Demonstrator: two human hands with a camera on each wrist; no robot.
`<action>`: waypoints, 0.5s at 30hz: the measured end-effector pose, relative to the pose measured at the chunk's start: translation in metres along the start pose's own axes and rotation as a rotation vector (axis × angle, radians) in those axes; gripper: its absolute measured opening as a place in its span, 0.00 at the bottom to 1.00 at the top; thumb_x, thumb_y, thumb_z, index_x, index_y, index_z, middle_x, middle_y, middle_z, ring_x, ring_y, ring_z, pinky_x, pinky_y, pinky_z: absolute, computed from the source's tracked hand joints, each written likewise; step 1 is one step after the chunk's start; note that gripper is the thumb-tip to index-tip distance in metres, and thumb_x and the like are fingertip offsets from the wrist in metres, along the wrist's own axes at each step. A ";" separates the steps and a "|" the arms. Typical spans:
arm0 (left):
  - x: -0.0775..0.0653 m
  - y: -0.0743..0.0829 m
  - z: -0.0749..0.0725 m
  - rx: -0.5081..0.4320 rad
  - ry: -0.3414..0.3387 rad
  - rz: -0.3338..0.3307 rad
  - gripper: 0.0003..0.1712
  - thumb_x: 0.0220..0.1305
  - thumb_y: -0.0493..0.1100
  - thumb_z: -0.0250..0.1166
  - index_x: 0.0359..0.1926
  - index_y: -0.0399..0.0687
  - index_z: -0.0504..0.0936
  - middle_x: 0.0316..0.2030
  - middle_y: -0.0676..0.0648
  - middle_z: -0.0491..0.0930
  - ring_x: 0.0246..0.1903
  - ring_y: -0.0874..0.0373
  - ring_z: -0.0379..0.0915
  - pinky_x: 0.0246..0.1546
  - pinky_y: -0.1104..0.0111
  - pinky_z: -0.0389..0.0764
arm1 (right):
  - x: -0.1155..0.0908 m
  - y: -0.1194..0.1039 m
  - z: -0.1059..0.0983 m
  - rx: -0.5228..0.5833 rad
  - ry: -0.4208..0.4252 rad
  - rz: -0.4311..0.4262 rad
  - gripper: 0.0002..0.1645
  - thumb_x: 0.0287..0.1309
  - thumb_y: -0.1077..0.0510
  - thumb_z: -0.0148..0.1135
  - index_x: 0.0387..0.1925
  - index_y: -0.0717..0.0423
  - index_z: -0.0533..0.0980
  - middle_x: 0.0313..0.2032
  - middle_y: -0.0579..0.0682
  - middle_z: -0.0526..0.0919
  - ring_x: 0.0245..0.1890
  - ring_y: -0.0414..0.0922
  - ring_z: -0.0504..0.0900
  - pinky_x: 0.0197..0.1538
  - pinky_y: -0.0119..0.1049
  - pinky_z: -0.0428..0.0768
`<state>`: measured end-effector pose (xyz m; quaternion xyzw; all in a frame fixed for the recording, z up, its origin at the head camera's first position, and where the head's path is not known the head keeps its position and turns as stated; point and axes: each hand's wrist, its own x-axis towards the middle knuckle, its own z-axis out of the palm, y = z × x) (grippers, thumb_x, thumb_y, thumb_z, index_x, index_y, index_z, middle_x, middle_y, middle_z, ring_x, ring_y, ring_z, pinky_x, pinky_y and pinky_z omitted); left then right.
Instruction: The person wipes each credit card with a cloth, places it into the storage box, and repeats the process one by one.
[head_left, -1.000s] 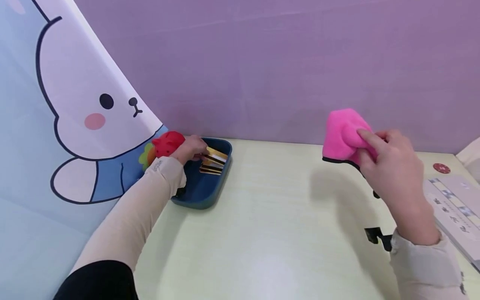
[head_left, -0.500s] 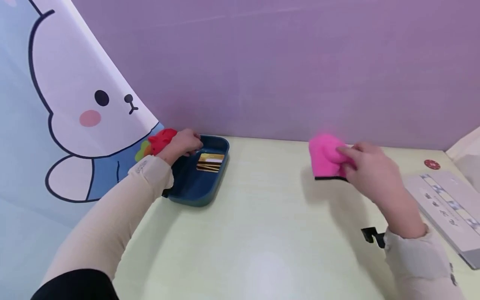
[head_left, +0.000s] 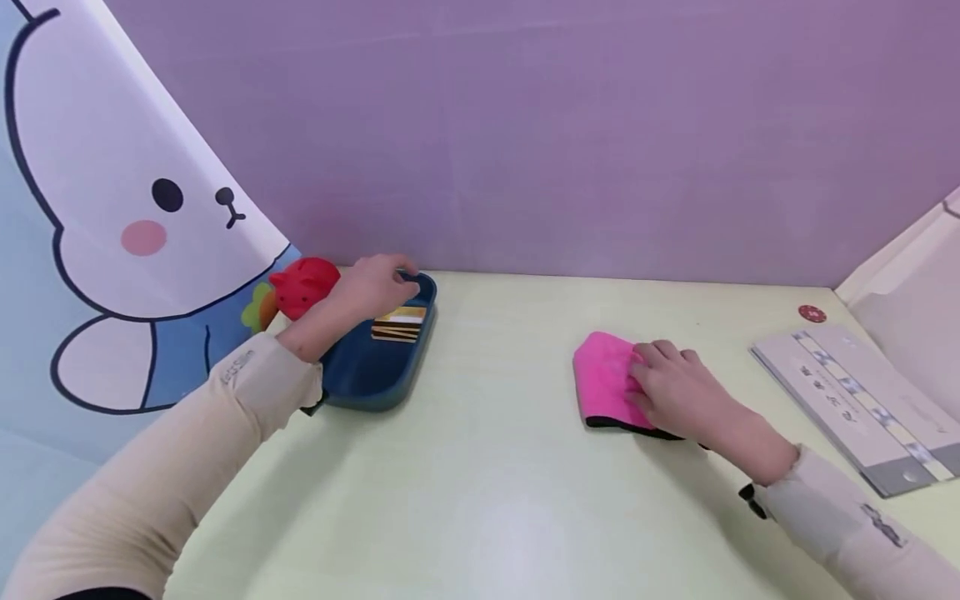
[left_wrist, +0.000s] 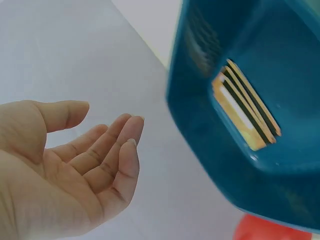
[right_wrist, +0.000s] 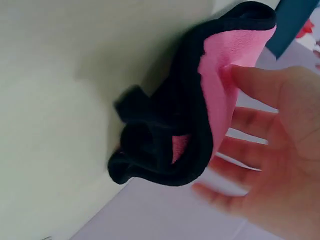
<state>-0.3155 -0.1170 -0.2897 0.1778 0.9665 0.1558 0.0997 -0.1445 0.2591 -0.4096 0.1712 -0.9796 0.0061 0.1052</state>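
Observation:
In the head view my left hand [head_left: 377, 287] is over the far end of a blue tray [head_left: 367, 398]. In the left wrist view its fingers are loosely bent beside the tray wall [left_wrist: 182, 120] and hold nothing. A stack of gold card-like pieces [left_wrist: 245, 107] with dark stripes lies inside the tray. At the right, my right hand [head_left: 675, 387] holds a folded pink cloth [head_left: 603, 379] with black edging, low over the table. In the right wrist view the thumb presses on the cloth's pink face [right_wrist: 220, 55], with the fingers behind it; the black edge curls below.
A red pig figure [head_left: 306, 283] stands left of the tray, behind my left forearm. At the right lies a flat grey box [head_left: 840, 392] with a patterned band; a small red disc [head_left: 812, 313] is beyond it. A purple backdrop [head_left: 525, 142] rises behind the table.
My right hand has lowered the pink cloth toward the table and moved it left. My left hand has lifted off the card-like stack, its fingers now apart. The whole view has swung slightly right.

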 end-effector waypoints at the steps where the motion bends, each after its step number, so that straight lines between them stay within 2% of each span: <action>1: -0.002 0.003 0.001 -0.014 -0.004 0.008 0.26 0.73 0.48 0.58 0.67 0.47 0.72 0.59 0.38 0.77 0.54 0.44 0.77 0.47 0.57 0.83 | 0.003 -0.001 0.000 0.003 0.020 -0.025 0.12 0.57 0.55 0.72 0.37 0.58 0.80 0.45 0.60 0.80 0.45 0.59 0.77 0.40 0.54 0.78; 3: -0.007 0.010 0.003 -0.045 -0.015 0.022 0.26 0.72 0.48 0.59 0.67 0.48 0.71 0.58 0.39 0.78 0.53 0.44 0.77 0.46 0.58 0.83 | 0.008 -0.005 0.003 0.015 0.048 -0.071 0.10 0.57 0.58 0.71 0.37 0.60 0.80 0.36 0.56 0.78 0.37 0.53 0.76 0.38 0.47 0.78; 5: -0.010 0.016 0.006 -0.059 -0.018 0.036 0.25 0.72 0.48 0.59 0.67 0.49 0.72 0.57 0.40 0.79 0.51 0.46 0.78 0.44 0.60 0.83 | 0.011 -0.009 0.008 0.014 0.039 -0.093 0.09 0.57 0.61 0.70 0.39 0.61 0.79 0.30 0.52 0.76 0.30 0.48 0.73 0.34 0.41 0.76; 8: -0.014 0.022 0.008 -0.072 -0.026 0.055 0.25 0.72 0.48 0.59 0.67 0.49 0.73 0.55 0.41 0.80 0.50 0.48 0.80 0.44 0.61 0.84 | 0.009 -0.014 0.013 -0.023 -0.005 -0.096 0.08 0.57 0.65 0.67 0.39 0.60 0.77 0.28 0.50 0.74 0.27 0.45 0.69 0.28 0.37 0.73; 11: -0.019 0.027 0.010 -0.059 -0.030 0.076 0.23 0.73 0.48 0.59 0.66 0.50 0.73 0.53 0.42 0.82 0.47 0.49 0.80 0.44 0.62 0.84 | 0.003 -0.017 0.016 -0.076 -0.029 -0.100 0.09 0.56 0.66 0.67 0.39 0.60 0.77 0.33 0.52 0.74 0.31 0.47 0.69 0.25 0.35 0.69; 15: -0.025 0.030 0.013 -0.024 -0.027 0.107 0.22 0.74 0.48 0.58 0.65 0.51 0.74 0.48 0.45 0.83 0.37 0.53 0.81 0.38 0.64 0.81 | -0.002 -0.018 0.018 -0.107 -0.002 -0.157 0.12 0.54 0.67 0.67 0.41 0.64 0.79 0.48 0.60 0.77 0.46 0.55 0.76 0.34 0.43 0.80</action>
